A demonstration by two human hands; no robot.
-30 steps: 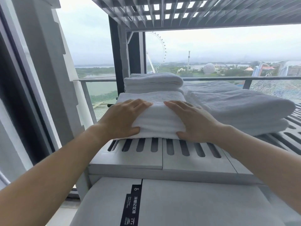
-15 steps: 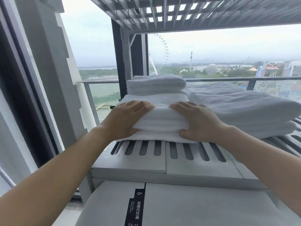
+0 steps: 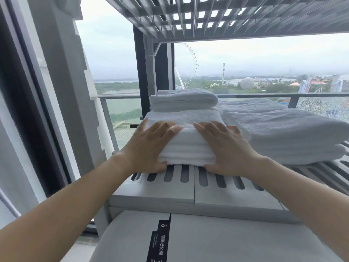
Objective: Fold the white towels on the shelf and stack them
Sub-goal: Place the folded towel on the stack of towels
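Note:
A folded white towel (image 3: 188,146) lies on the slotted grey shelf (image 3: 170,193), near its front left. My left hand (image 3: 151,146) holds the towel's left front corner, fingers spread on top and thumb tucked under the edge. My right hand (image 3: 224,148) holds the right front corner the same way. Right behind it sits a smaller folded white towel (image 3: 183,100). To the right lies a bigger pile of loosely folded white towels (image 3: 283,133), touching the one I hold.
A slatted upper shelf (image 3: 226,16) hangs close overhead. A grey padded box with a black label (image 3: 236,241) stands below the shelf's front edge. The window frame and a grey post (image 3: 62,91) close off the left side; glass and a railing lie behind.
Both hands stay on the front towel. Their thumbs have slid under its front edge, and my left hand's fingers have spread wider over the left corner.

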